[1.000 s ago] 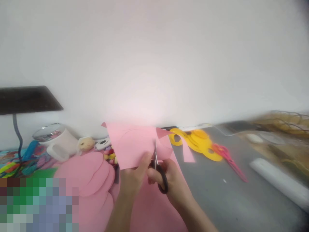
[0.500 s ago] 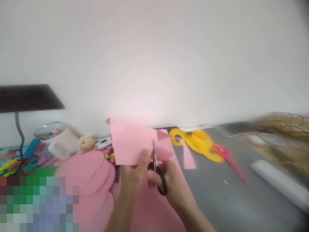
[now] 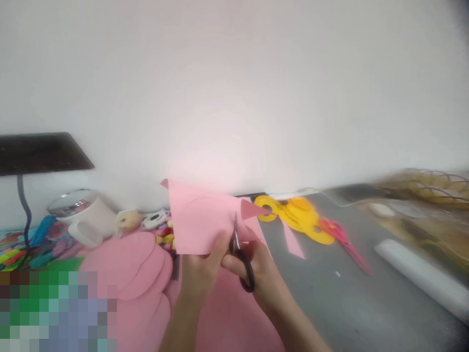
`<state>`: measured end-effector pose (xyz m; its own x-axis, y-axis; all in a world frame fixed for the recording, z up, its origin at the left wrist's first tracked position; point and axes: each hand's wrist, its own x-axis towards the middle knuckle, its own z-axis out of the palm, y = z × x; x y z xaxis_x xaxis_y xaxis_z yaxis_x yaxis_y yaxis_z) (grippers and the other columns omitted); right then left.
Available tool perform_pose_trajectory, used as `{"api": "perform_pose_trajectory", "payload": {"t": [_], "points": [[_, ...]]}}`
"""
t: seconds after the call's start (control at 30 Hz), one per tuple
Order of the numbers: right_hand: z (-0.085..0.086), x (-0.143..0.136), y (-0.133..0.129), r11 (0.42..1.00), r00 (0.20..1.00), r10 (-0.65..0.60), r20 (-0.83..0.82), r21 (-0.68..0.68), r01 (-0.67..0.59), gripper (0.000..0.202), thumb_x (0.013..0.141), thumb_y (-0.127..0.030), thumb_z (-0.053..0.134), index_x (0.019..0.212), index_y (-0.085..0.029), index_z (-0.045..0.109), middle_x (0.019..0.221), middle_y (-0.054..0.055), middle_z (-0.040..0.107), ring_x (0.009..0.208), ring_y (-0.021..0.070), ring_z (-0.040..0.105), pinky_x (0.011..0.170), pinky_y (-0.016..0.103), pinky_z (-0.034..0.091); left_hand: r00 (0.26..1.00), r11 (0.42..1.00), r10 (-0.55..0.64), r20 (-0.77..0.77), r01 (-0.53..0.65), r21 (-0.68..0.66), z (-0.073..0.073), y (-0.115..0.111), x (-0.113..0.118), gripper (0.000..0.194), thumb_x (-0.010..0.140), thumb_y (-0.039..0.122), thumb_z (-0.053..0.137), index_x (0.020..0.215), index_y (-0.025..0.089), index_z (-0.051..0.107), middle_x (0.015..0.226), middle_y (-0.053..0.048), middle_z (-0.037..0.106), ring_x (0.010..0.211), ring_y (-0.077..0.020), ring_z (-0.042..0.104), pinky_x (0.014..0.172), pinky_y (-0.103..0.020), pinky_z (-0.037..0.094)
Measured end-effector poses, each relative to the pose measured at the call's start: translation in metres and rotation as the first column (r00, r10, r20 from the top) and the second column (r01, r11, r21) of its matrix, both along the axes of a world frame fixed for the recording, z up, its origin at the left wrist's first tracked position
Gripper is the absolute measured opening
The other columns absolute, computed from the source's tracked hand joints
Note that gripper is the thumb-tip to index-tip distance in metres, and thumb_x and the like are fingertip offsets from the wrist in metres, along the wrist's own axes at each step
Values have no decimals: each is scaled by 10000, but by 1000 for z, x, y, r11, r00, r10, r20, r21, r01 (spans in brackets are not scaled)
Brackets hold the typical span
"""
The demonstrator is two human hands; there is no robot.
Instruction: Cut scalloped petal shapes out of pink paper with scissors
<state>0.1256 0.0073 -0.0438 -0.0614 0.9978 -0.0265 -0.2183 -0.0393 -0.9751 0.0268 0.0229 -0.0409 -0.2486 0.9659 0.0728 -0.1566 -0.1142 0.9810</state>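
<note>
A sheet of pink paper is raised above the table, gripped along its lower edge by my left hand, thumb on top. A curved line is faintly marked on it. My right hand has its fingers through the black handles of a pair of scissors. The blades point up and lie against the paper's right part, nearly closed. From the right side of the sheet a cut strip curls away, its tail hanging over the table. Underneath lies a larger pink sheet.
Overlapping pink paper circles lie at left, near a white mug and small toys. Yellow cut-outs and pink scissors rest on the grey table. A white roll and a wire basket are at right.
The scissor blades have come closer together on the paper. The cut strip has swung, its tail shifting slightly to the right. The whole view has turned a little.
</note>
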Motion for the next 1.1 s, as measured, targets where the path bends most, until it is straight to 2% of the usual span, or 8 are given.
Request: {"api": "perform_pose_trajectory", "payload": {"t": [0.13,0.23,0.33,0.47,0.57,0.67,0.87,1.1], "points": [[2,0,0,999,999,28,-47,-15,-29,465,600,-377,797,964,-190,577,521,-94,376,480,89,293,457,233,279,1000,1000,4,-8,-4,-5,1,-2,1,150,662,297,730,708,187,638,633,27,634,618,-148,633,561,-234,542],[4,1,0,999,999,33,-30,-16,-33,336,600,-359,802,756,-200,550,511,-95,309,492,86,238,448,231,239,999,1000,8,-39,-8,0,4,-5,2,145,677,297,723,685,185,631,593,32,628,578,-139,630,543,-225,538],[3,2,0,998,999,52,6,-28,-52,400,606,-348,801,566,-215,426,504,-96,210,506,84,152,432,233,174,998,1000,-2,-56,3,21,6,-7,3,145,710,313,703,712,180,646,618,17,664,591,-143,648,541,-216,538],[2,2,0,998,998,59,17,-28,-58,451,619,-332,792,514,-219,368,517,-88,202,517,89,142,436,237,171,998,998,11,-65,-7,56,7,-8,5,151,718,321,696,717,179,645,676,0,698,652,-158,677,583,-220,551],[1,2,0,997,998,58,-2,-42,-58,358,616,-326,791,569,-213,456,515,-87,237,518,99,213,466,239,249,997,999,18,-79,-16,34,7,-8,5,142,717,311,696,690,183,642,607,16,669,593,-150,662,549,-221,543],[0,2,0,997,998,57,-10,-43,-57,284,618,-336,788,712,-205,554,516,-84,300,526,115,303,502,249,315,996,1000,19,-87,-19,5,7,-8,4,131,695,297,709,675,185,644,586,24,659,567,-143,651,527,-218,535],[-4,4,0,998,998,65,-7,-24,-65,409,623,-378,790,938,-195,604,533,-79,391,515,119,376,507,254,363,998,999,28,-50,-29,-22,5,-6,2,137,665,298,723,683,182,654,624,20,671,601,-141,656,539,-209,545],[-3,4,1,996,994,86,-68,16,-85,616,583,-420,818,1093,-199,553,616,-55,471,572,137,421,539,264,379,998,1000,27,-60,-27,-3,4,-6,1,117,670,288,719,690,191,655,634,28,667,616,-128,646,576,-200,545]]}}
